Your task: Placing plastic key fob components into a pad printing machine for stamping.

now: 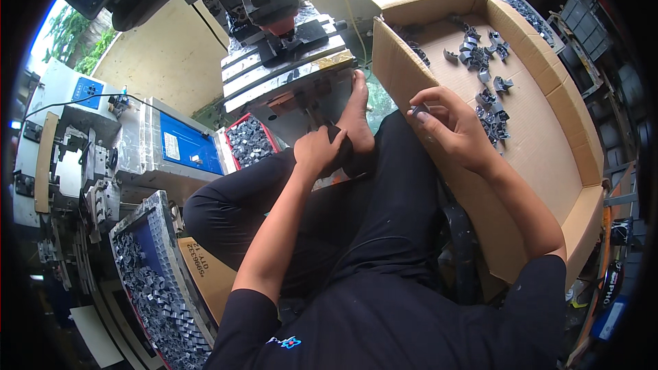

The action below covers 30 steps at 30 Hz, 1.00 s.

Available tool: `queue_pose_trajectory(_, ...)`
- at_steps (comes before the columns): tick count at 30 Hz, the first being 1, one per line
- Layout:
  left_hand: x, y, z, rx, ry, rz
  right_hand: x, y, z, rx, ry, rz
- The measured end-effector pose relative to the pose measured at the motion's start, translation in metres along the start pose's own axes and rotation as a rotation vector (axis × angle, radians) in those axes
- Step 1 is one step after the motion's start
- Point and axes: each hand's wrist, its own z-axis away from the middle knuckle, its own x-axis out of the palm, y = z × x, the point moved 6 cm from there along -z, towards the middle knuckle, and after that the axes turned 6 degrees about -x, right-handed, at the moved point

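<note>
My right hand (449, 123) is raised over the near wall of a large cardboard box (548, 157) and pinches a small dark grey metal part (419, 109) between its fingertips. More of these grey parts (488, 75) lie scattered on the box floor. My left hand (317, 151) is closed around something dark by my bare foot (356, 113), just below the front of a small press machine (288, 41). What the left hand holds is hidden by its fingers. I sit cross-legged in black trousers.
A red bin of grey parts (250, 140) sits under the machine's left side. A blue tray (154, 288) heaped with several parts lies at the lower left. A grey and blue machine cabinet (157, 144) stands to the left. A cardboard sheet (205, 267) lies by my knee.
</note>
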Motion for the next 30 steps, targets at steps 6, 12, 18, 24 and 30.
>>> queue_pose_trajectory(6, -0.046, 0.012, -0.003, -0.032, 0.128, 0.083, -0.002, -0.004, 0.004, -0.061, 0.054, -0.042)
queue_pose_trajectory(12, -0.075, 0.007, 0.007, -0.069, 0.136, 0.121, -0.001, -0.007, 0.003, 0.004, 0.054, -0.065)
queue_pose_trajectory(18, -0.087, 0.020, 0.024, 0.028, 0.219, 0.202, 0.003, -0.009, 0.000, -0.005, 0.044, -0.104)
queue_pose_trajectory(24, -0.076, 0.024, 0.028, 0.025, 0.148, 0.227, 0.003, -0.010, 0.001, -0.031, 0.009, -0.013)
queue_pose_trajectory(30, -0.066, 0.018, 0.029, 0.029, 0.051, 0.204, 0.005, -0.032, -0.006, -0.265, -0.075, 0.334)
